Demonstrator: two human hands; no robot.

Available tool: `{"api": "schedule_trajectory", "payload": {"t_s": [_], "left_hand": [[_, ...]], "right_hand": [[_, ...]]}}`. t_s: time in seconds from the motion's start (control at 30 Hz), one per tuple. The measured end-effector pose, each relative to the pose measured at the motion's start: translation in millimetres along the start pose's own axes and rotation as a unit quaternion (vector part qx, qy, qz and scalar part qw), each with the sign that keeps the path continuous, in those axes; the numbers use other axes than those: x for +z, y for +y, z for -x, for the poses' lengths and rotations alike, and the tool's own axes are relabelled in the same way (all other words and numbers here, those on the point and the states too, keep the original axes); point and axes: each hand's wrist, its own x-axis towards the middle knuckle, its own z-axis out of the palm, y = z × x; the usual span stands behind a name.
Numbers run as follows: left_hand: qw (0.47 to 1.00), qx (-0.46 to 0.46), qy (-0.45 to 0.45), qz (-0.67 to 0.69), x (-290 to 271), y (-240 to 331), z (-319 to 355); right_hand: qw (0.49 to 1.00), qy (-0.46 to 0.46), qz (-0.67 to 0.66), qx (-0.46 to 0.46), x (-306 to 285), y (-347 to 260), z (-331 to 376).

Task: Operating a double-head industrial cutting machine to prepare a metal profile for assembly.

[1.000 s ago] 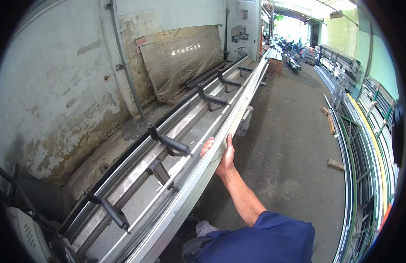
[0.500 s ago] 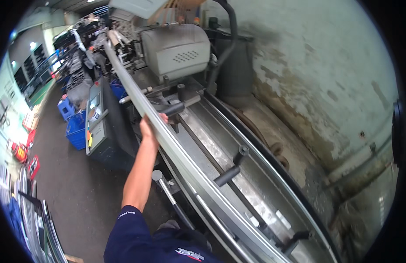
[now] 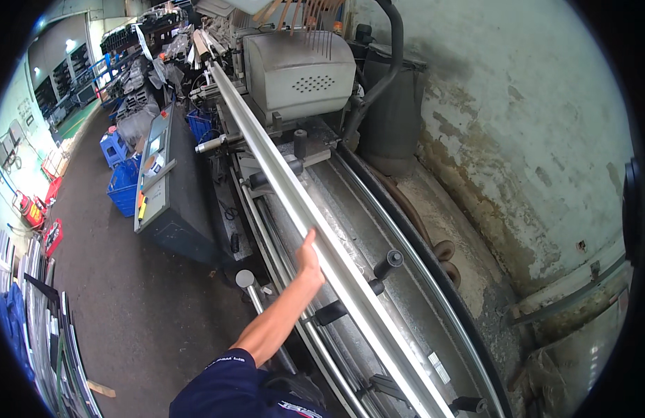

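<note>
A long silvery metal profile with a channel along its length runs diagonally from the machine at the far end toward the lower right. It lies over black rollers on a long metal bed. My left hand grips its near side about midway. The thumb lies up along the edge, while the fingers are hidden beneath the profile. My right hand is out of view.
A grey machine housing with a perforated patch stands at the far end. Left of the bed is a dark grey control cabinet, with blue crates beyond it. A stained wall borders the right. Long profiles stand at the left.
My left hand has moved nearer along the profile and to the right. The profile now sits further right over the rollers. The view has shifted slightly.
</note>
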Motion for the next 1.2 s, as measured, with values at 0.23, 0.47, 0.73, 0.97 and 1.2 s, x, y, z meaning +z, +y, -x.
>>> {"api": "schedule_trajectory", "payload": {"t_s": [0.23,0.47,0.73,0.97,1.2], "left_hand": [[0.996,-0.081,-0.03,0.002,0,-70,5],[0.996,-0.084,-0.008,0.026,7,-102,-10],[0.982,-0.099,-0.054,-0.154,7,-91,-29],[0.974,-0.095,-0.057,-0.199,-13,-70,-42],[0.967,-0.097,-0.111,-0.208,-23,-66,-107]], "right_hand": [[0.966,-0.044,0.235,0.1,-16,-22,-32],[0.899,-0.067,0.404,0.154,-52,-22,-102],[0.891,-0.069,0.447,-0.048,-44,0,-85],[0.84,-0.452,0.057,0.296,-87,36,-85],[0.821,-0.019,0.569,-0.025,-15,-10,-26]]}}
